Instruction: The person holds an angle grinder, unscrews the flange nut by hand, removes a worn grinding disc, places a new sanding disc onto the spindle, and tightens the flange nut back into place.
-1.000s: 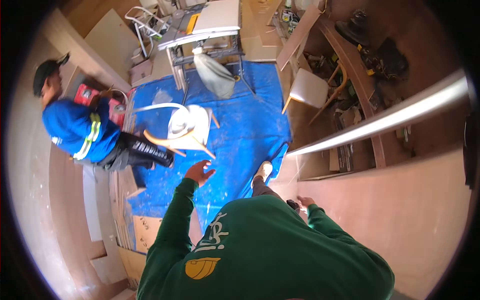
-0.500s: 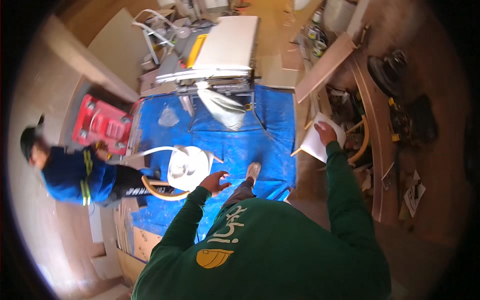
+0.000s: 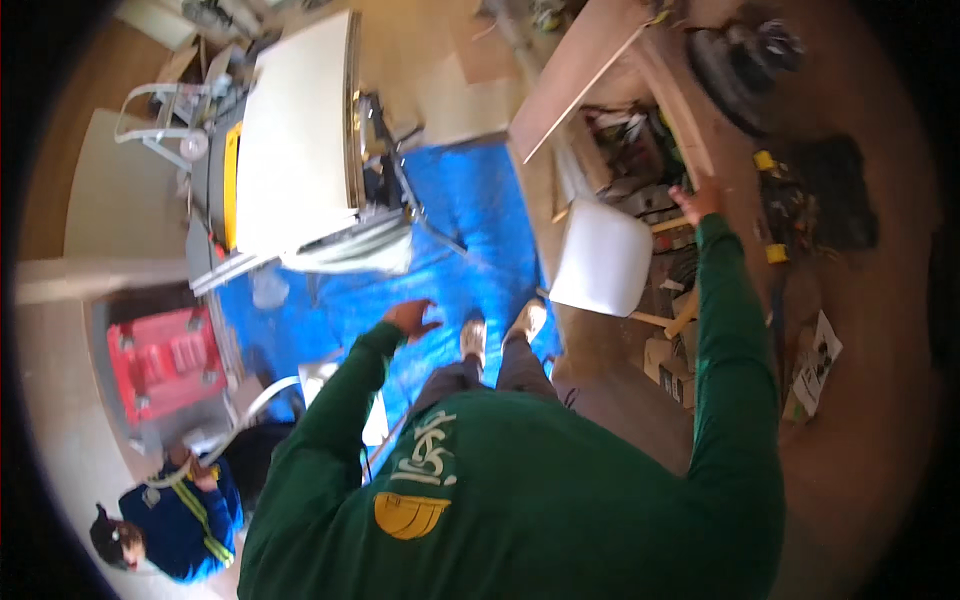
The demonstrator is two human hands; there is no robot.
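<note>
My left hand [image 3: 410, 318] hangs over the blue tarp with its fingers apart, holding nothing. My right hand [image 3: 700, 200] is stretched out to the right, fingers spread, just beyond a chair with a white seat [image 3: 602, 258] and wooden legs. The chair's curved wooden back is mostly hidden behind my right forearm, so any touch there cannot be made out. Left of my left arm, a second white chair [image 3: 375, 420] shows only in part.
A co-worker [image 3: 190, 510] at lower left holds a pale hose [image 3: 250, 410]. A white-topped work table [image 3: 300, 130] stands ahead on the blue tarp [image 3: 470, 190]. Beside it is a red wheeled case [image 3: 165, 362]. Boards [image 3: 585, 75] and tools lie at right.
My view has turned, and the table has swung left. My right hand has moved from over the white seat to beyond the chair. Both my feet now show.
</note>
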